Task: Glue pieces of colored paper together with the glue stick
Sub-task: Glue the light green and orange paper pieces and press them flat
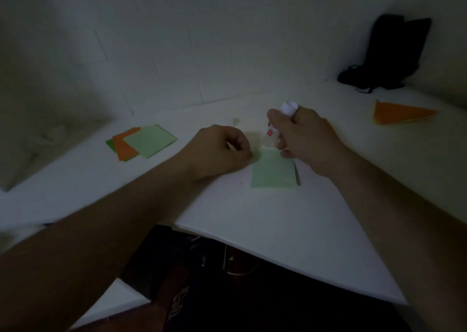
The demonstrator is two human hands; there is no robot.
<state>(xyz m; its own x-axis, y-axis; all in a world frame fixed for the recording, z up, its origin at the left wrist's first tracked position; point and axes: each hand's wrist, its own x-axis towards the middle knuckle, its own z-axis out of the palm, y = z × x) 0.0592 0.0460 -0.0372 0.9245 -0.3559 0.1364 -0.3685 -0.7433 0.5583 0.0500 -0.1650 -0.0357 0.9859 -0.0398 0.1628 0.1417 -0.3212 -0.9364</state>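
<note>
Your right hand [305, 139] grips the glue stick [275, 126], tip down on the green paper [274, 172] mid-bench; left hand [219, 149] pinches its corner. Paper's light, floppy, likely slides: keep that corner pinned.

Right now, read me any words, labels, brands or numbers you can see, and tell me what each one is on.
Nothing can be read.
Glue stick, held in the right hand: a small red label, too blurred to read.
Green paper by the left hand: no print visible.
Paper stack, orange triangle: no print visible.
Black bag: too dark to tell.
</note>
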